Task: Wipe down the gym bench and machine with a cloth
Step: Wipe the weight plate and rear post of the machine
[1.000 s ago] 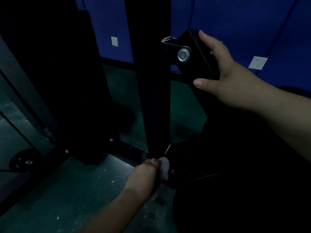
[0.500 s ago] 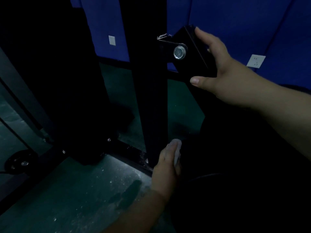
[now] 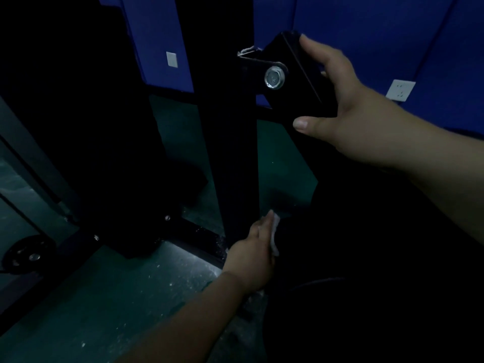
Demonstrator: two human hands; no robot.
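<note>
Head view | left hand (image 3: pixel 251 254) presses cloth (image 3: pixel 275 237) on post (image 3: pixel 230 153) — right hand (image 3: pixel 348 106) grips bracket (image 3: pixel 288 77)

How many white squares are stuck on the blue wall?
2. One white wall plate sits on the left, beside the black post. The other, a socket, is on the right, just past the right hand. The post or dark machine could hide more.

Dim room. Blue wall panels (image 3: pixel 366 30) fill the upper frame, with a white blank plate (image 3: pixel 171 59) at upper left and a white power socket (image 3: pixel 400 89) at right. Dark green floor (image 3: pixel 110 305), speckled with pale dust, spreads across the lower left
</note>
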